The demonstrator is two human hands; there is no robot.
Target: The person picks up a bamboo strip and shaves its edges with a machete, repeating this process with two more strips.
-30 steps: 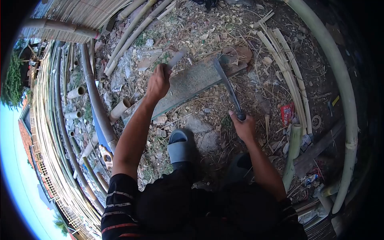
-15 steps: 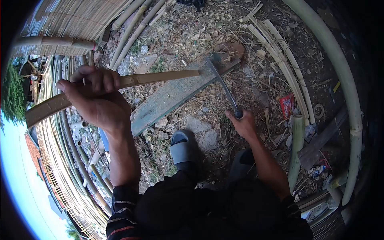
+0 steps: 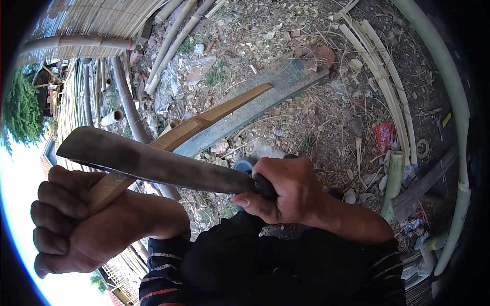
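My right hand (image 3: 288, 191) is closed round the dark handle of a machete (image 3: 153, 163). Its broad, stained blade reaches left across a bamboo strip (image 3: 204, 120), close to my left hand (image 3: 87, 219). My left hand grips the near end of that strip, its fingers curled round it. The strip slants up and right, its tapered far end over a long greenish board (image 3: 245, 112) on the ground. Whether the blade touches the strip cannot be made out.
Split bamboo strips (image 3: 377, 71) and a curved bamboo pole (image 3: 457, 112) lie at the right, near a red wrapper (image 3: 385, 136). A bamboo stump (image 3: 394, 178) stands beside them. More poles lean at the left. Shavings litter the ground.
My right hand has swung up and left, bringing the blade from over the board to across the strip. My left hand has moved down and left, tilting the strip more steeply.
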